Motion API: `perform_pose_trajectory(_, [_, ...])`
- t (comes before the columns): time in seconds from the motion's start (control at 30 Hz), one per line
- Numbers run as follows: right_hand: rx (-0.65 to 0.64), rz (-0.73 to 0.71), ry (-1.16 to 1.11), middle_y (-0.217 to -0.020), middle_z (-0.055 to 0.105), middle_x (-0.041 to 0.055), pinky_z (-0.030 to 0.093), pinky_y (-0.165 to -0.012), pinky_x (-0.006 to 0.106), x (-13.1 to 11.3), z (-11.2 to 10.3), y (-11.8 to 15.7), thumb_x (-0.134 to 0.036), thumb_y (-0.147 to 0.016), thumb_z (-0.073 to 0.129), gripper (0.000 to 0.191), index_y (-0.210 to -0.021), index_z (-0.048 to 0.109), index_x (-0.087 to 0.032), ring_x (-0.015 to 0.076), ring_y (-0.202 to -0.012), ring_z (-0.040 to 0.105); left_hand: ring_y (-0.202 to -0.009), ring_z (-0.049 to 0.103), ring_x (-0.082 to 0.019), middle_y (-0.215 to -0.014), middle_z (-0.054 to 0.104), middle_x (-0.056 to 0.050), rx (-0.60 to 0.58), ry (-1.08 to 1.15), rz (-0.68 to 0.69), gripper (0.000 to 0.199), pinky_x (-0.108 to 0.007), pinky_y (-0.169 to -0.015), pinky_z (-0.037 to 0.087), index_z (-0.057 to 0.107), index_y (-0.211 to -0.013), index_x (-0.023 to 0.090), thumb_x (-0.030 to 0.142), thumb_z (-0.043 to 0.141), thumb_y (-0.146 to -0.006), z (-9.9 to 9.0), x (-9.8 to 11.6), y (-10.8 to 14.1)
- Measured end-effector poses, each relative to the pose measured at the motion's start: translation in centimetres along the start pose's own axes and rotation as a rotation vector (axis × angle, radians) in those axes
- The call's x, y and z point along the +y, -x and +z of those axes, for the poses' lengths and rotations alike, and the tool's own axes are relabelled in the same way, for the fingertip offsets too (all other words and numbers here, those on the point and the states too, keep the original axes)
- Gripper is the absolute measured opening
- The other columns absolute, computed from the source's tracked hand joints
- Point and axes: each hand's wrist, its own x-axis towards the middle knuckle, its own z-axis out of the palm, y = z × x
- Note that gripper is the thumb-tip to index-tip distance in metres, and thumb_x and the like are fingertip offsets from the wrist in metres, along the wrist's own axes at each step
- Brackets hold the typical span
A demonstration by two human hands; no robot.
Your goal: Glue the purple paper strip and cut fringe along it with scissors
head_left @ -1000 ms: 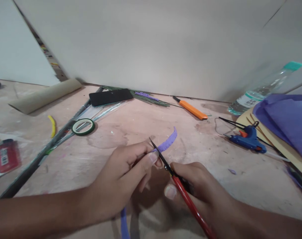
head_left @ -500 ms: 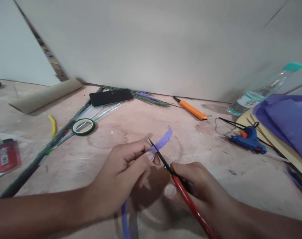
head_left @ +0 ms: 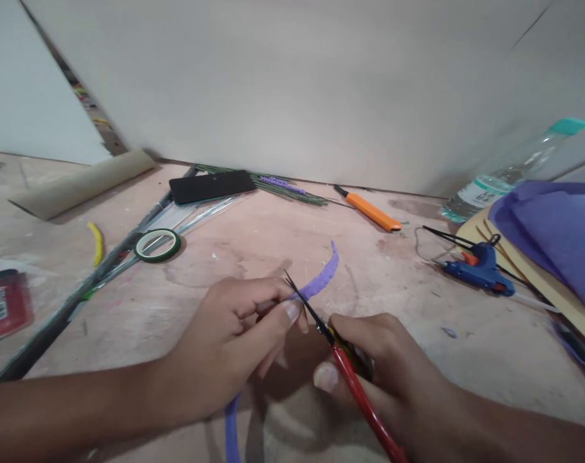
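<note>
I see the left hand [head_left: 234, 347] at 6 o'clock, thumb and forefinger pinched tight on a purple strip [head_left: 324, 278]. The strip curves up out of the pinch toward 12 o'clock, free end in the air above the table [head_left: 253, 251]; its other end trails down under the wrist to the bottom edge.

Right hand [head_left: 383, 360] at 5 o'clock, fingers wrapped round the red handles of the scissors [head_left: 350, 379]. Blades point toward 11 o'clock, tips at the strip just beside the left thumbnail. I can't tell whether the blades are parted or together.

Around it:
- green tape roll [head_left: 156, 244] at 10 o'clock, lying on long dark rods
- black phone [head_left: 212, 186] at 11 o'clock, near the wall
- orange cutter [head_left: 372, 213] at 1 o'clock
- blue glue gun [head_left: 480, 270] at 3 o'clock, well apart from the hands
- water bottle [head_left: 509, 173] on its side at 2 o'clock, beside purple sheets [head_left: 557, 231]
- red lighter [head_left: 5, 302] at 9 o'clock
- yellow strip [head_left: 97, 242] beside the rods
</note>
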Motion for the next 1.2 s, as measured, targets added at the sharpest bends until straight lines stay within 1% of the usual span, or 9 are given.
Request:
perform_pose_trajectory(0.1, [0.009, -0.006, -0.004, -0.075, 0.063, -0.0021, 0.039, -0.064, 0.029, 0.1, 0.1, 0.0, -0.052, -0.105, 0.071, 0.036, -0.087, 0.068, -0.021, 0.0147, -0.067, 0.051, -0.035, 0.046, -0.009, -0.043, 0.055, 0.007, -0.011, 0.009, -0.003, 0.029, -0.016, -0.039, 0.035, 0.067, -0.073, 0.021, 0.033, 0.060, -0.099, -0.1, 0.3, -0.1])
perform_pose_trajectory(0.17, [0.013, -0.011, -0.012, -0.074, 0.061, -0.0025, 0.038, -0.064, 0.028, 0.1, 0.1, 0.0, -0.056, -0.105, 0.072, 0.039, -0.089, 0.071, -0.020, 0.0144, -0.067, 0.049, -0.035, 0.045, -0.009, -0.043, 0.054, 0.007, -0.010, 0.018, 0.003, 0.029, -0.017, -0.039, 0.034, 0.068, -0.074, 0.021, 0.032, 0.060, -0.100, -0.2, 0.3, 0.0])
perform_pose_trajectory(0.3, [0.013, -0.005, -0.008, -0.072, 0.058, -0.0018, 0.041, -0.064, 0.028, -0.1, 0.0, 0.0, -0.065, -0.105, 0.069, 0.049, -0.084, 0.068, -0.021, 0.0148, -0.067, 0.048, -0.037, 0.045, -0.009, -0.044, 0.055, 0.006, -0.023, 0.033, 0.008, 0.031, -0.017, -0.040, 0.034, 0.068, -0.074, 0.021, 0.031, 0.061, -0.103, -0.4, -0.1, 0.5])
perform_pose_trajectory(0.43, [-0.010, 0.014, -0.006, -0.071, 0.055, -0.0005, 0.043, -0.063, 0.028, -0.2, 0.0, 0.0, -0.075, -0.104, 0.063, 0.058, -0.083, 0.067, -0.021, 0.0162, -0.067, 0.049, -0.036, 0.040, -0.007, -0.045, 0.053, 0.008, -0.054, 0.089, 0.002, 0.030, -0.017, -0.039, 0.028, 0.072, -0.081, 0.021, 0.032, 0.060, -0.107, -0.3, -0.7, 0.8])
perform_pose_trajectory(0.5, [-0.026, 0.016, -0.030, -0.072, 0.054, -0.0009, 0.043, -0.062, 0.028, -0.2, 0.1, 0.0, -0.075, -0.105, 0.062, 0.058, -0.085, 0.069, -0.020, 0.0159, -0.067, 0.048, -0.036, 0.039, -0.007, -0.045, 0.052, 0.008, -0.060, 0.096, -0.009, 0.029, -0.017, -0.039, 0.027, 0.072, -0.083, 0.021, 0.033, 0.060, -0.107, -0.2, -0.8, 0.8])
perform_pose_trajectory(0.63, [-0.049, 0.024, -0.099, -0.071, 0.052, -0.0017, 0.042, -0.061, 0.028, -0.2, 0.1, 0.0, -0.072, -0.106, 0.062, 0.059, -0.082, 0.068, -0.019, 0.0145, -0.066, 0.045, -0.037, 0.040, -0.007, -0.044, 0.052, 0.008, -0.058, 0.053, -0.037, 0.032, -0.017, -0.039, 0.028, 0.068, -0.075, 0.021, 0.034, 0.060, -0.103, -0.1, -0.4, 0.7])
perform_pose_trajectory(0.8, [-0.070, 0.041, -0.208, -0.071, 0.050, -0.0019, 0.043, -0.062, 0.028, -0.3, 0.1, 0.1, -0.074, -0.105, 0.063, 0.059, -0.082, 0.067, -0.020, 0.0155, -0.066, 0.048, -0.038, 0.039, -0.008, -0.044, 0.051, 0.008, -0.080, 0.060, -0.054, 0.031, -0.017, -0.040, 0.029, 0.069, -0.080, 0.020, 0.037, 0.059, -0.104, -0.2, -0.2, 0.7])
perform_pose_trajectory(0.97, [-0.054, 0.046, -0.202, -0.071, 0.053, -0.0011, 0.046, -0.066, 0.029, -0.2, 0.2, 0.0, -0.066, -0.106, 0.066, 0.054, -0.077, 0.063, -0.020, 0.0163, -0.069, 0.052, -0.039, 0.039, -0.007, -0.044, 0.052, 0.008, -0.085, 0.067, -0.069, 0.033, -0.017, -0.041, 0.029, 0.068, -0.079, 0.019, 0.038, 0.059, -0.104, -0.2, -0.4, 0.4])
perform_pose_trajectory(1.2, [-0.026, 0.012, -0.214, -0.073, 0.060, -0.0011, 0.048, -0.066, 0.027, -0.2, 0.2, -0.2, -0.057, -0.104, 0.074, 0.043, -0.087, 0.077, -0.017, 0.0149, -0.067, 0.054, -0.041, 0.040, -0.007, -0.047, 0.054, 0.007, -0.056, 0.187, -0.157, 0.031, -0.015, -0.040, 0.028, 0.072, -0.082, 0.018, 0.041, 0.065, -0.101, -0.1, -0.9, 0.5])
